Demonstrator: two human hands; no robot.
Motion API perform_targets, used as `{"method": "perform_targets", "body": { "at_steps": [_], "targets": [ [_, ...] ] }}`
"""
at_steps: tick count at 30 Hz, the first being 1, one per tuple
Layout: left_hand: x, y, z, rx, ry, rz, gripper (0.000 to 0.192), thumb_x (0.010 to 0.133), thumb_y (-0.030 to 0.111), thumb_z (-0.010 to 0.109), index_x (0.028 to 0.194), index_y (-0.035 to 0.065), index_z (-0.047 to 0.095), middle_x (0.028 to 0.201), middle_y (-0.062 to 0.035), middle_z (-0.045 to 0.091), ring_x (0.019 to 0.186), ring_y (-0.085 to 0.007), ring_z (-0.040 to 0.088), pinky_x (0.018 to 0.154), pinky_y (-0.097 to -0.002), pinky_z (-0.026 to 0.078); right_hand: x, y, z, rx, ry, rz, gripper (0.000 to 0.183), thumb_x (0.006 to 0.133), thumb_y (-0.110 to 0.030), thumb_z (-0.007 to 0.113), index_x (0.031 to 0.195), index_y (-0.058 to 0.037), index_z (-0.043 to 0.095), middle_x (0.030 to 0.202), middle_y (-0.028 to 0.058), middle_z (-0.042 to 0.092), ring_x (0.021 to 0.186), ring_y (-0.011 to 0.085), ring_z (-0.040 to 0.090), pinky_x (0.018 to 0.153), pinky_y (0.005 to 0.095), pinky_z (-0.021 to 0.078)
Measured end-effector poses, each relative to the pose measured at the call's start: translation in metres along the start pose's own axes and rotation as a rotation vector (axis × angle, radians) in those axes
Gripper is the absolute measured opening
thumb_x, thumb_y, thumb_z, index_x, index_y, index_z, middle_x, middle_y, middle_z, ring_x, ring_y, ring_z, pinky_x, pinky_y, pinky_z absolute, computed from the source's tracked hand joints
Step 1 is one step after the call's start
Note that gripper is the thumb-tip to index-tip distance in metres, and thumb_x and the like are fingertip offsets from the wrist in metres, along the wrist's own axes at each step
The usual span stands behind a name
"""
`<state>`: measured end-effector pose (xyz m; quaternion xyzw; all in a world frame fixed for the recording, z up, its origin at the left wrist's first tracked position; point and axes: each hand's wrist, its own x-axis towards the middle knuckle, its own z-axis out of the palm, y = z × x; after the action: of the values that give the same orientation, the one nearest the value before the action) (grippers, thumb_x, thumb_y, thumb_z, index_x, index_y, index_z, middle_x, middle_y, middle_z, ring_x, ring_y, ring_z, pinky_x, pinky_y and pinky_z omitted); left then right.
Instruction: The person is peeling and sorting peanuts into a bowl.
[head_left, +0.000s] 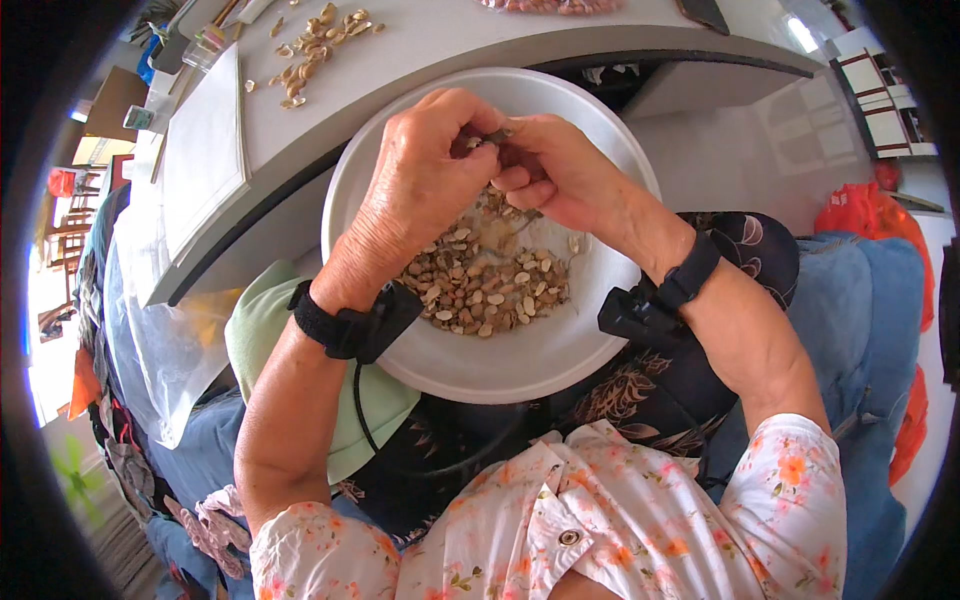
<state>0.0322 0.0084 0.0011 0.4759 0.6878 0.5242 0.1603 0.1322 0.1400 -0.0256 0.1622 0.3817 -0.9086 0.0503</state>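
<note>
My left hand and my right hand meet over the far half of a large white basin on my lap. Between their fingertips they pinch a small greyish-brown piece, mostly covered by the fingers; it could be a peanut pod, but I cannot tell. Below them, a heap of brown and cream pieces, which look like peanuts and shell bits, covers part of the basin floor. Thin stem-like strands lie among the pieces. A black strap with a small device sits on each wrist.
A curved white table runs beyond the basin. It carries peanut shells, white sheets and a bag of pinkish kernels. Light green cloth lies at the basin's left. Red bags are at the far right.
</note>
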Motion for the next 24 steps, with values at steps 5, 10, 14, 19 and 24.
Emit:
{"method": "perform_targets", "body": {
  "at_steps": [5, 10, 14, 19, 24],
  "targets": [
    [-0.001, 0.008, -0.005, 0.212, -0.120, -0.006, 0.018, 0.076, -0.001, 0.061, 0.094, -0.0011, 0.061, 0.086, -0.0038, 0.061, 0.078, -0.0094, 0.058, 0.073, -0.0235, 0.048, 0.001, 0.001, 0.002, -0.007, -0.022, 0.013, 0.023, 0.094, -0.027, 0.051, 0.088, -0.0053, 0.056, 0.072, -0.0012, 0.046, 0.056, 0.0045, 0.037, 0.039, 0.0165, 0.0214],
    [-0.001, 0.004, -0.005, 0.217, -0.108, -0.002, 0.017, 0.076, 0.001, 0.062, 0.092, -0.0014, 0.060, 0.081, -0.0039, 0.061, 0.072, -0.0096, 0.057, 0.069, -0.0235, 0.048, 0.002, 0.003, 0.001, 0.020, 0.012, 0.017, 0.024, 0.094, -0.027, 0.050, 0.087, -0.0052, 0.056, 0.072, -0.0004, 0.047, 0.055, 0.0048, 0.038, 0.038, 0.0168, 0.0217],
    [0.004, 0.003, -0.005, -0.065, -0.071, -0.163, 0.017, 0.069, 0.003, 0.061, 0.085, -0.0030, 0.059, 0.070, -0.0065, 0.058, 0.065, -0.0136, 0.057, 0.061, -0.0274, 0.047, -0.002, -0.002, 0.000, 0.044, 0.059, 0.046, 0.025, 0.095, -0.025, 0.049, 0.086, -0.0025, 0.057, 0.073, 0.0022, 0.050, 0.055, 0.0060, 0.039, 0.038, 0.0170, 0.0230],
    [0.008, 0.004, -0.022, -0.125, -0.038, -0.257, 0.014, 0.069, 0.003, 0.059, 0.081, -0.0032, 0.060, 0.066, -0.0046, 0.057, 0.058, -0.0089, 0.054, 0.054, -0.0242, 0.045, -0.004, -0.008, 0.002, -0.075, 0.212, 0.028, 0.023, 0.094, -0.022, 0.051, 0.092, 0.0004, 0.056, 0.073, 0.0020, 0.051, 0.054, 0.0049, 0.038, 0.038, 0.0163, 0.0235],
    [0.005, -0.022, -0.025, 0.336, -0.350, -0.271, 0.014, 0.065, 0.003, 0.057, 0.076, -0.0056, 0.059, 0.065, -0.0160, 0.059, 0.062, -0.0254, 0.060, 0.057, -0.0343, 0.047, -0.009, -0.035, -0.015, -0.105, 0.270, -0.109, 0.018, 0.094, -0.011, 0.049, 0.099, 0.0050, 0.055, 0.071, -0.0010, 0.048, 0.049, 0.0016, 0.034, 0.037, 0.0150, 0.0227]
  ]
}}
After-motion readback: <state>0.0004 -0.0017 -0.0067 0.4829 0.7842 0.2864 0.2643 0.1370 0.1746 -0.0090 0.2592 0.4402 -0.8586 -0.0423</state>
